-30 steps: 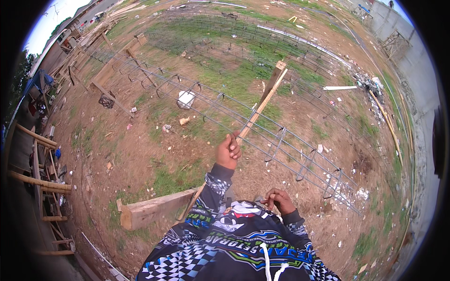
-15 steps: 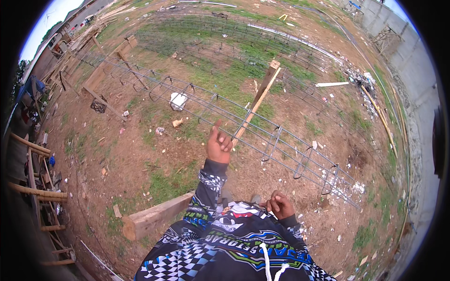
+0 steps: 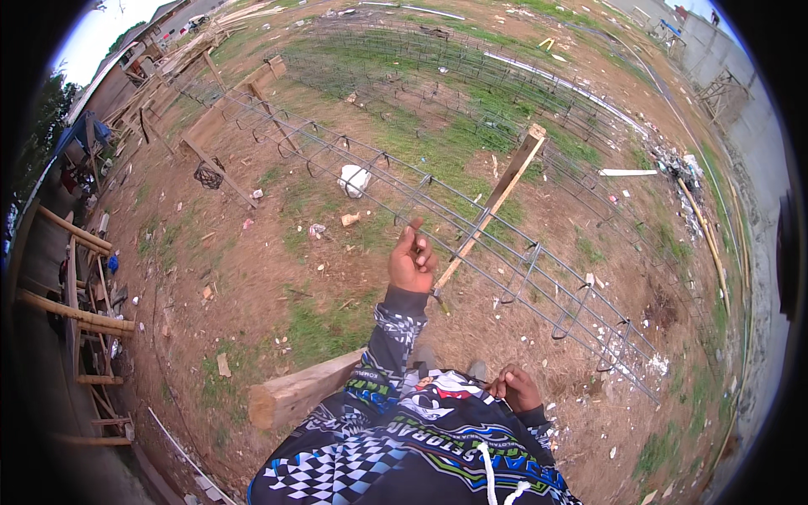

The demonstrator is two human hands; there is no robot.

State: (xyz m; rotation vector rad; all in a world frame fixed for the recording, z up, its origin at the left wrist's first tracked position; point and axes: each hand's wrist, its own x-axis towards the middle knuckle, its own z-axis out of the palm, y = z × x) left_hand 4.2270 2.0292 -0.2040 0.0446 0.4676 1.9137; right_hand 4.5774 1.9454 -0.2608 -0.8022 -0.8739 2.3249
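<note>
A long cage of grey steel reinforcing bars (image 3: 526, 269) runs from the far left to the near right, with bent stirrups spaced along it. My left hand (image 3: 412, 265) is at its near long bar; the index finger stretches up to the bar and the other fingers are half bent. Nothing shows in its palm. A wooden post (image 3: 497, 198) supports the cage just right of this hand. Close to my body, my right hand (image 3: 517, 388) is held with fingers curled together. Whatever it may hold is hidden.
Beside my left arm lies a thick wooden beam (image 3: 295, 391). More steel cages (image 3: 471, 88) rest on the grass beyond. A white lump (image 3: 354, 181) sits on the ground behind the cage. Bamboo poles (image 3: 80, 311) stick out at left, and a concrete wall (image 3: 741, 143) bounds the right.
The view has shifted, so the whole scene sits a little lower and farther right. My left hand stays by the near bar; my right hand's fingers have drawn closer together.
</note>
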